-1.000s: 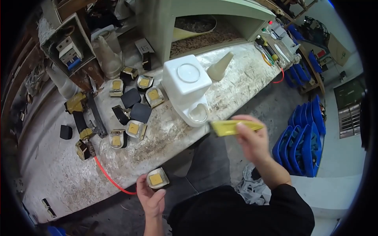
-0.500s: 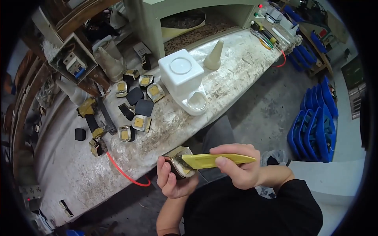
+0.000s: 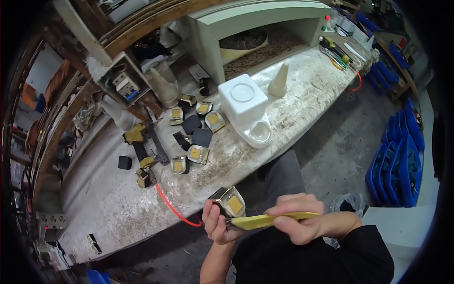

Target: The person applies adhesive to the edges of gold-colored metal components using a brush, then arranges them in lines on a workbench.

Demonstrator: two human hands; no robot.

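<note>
My left hand (image 3: 219, 227) is wrapped around a black block that looks like a shoe heel (image 3: 232, 201), its pale, metallic-rimmed top tilted up and carrying a yellow square patch. Pinched in my right hand (image 3: 298, 218) is a flat yellow-handled tool (image 3: 253, 222). Its narrow dark end reaches the fingers of my left hand, just below the heel; what kind of tip it has is hard to make out. Both hands are in front of the bench edge, above my lap. Similar heels (image 3: 197, 154) with yellow patches lie on the bench beyond.
A white plastic container with a round cup (image 3: 260, 133) stands on the worn bench (image 3: 302, 94), beside a beige cone (image 3: 279, 81). Behind them is a pale green box-shaped machine (image 3: 213, 28). A red hose (image 3: 172, 206) hangs over the front edge. Blue bins (image 3: 395, 165) stand right.
The yellow-handled tool has come off the heel's top to below it, and the heel's patched top now shows. The whole view has shifted, so the bench appears further right.
</note>
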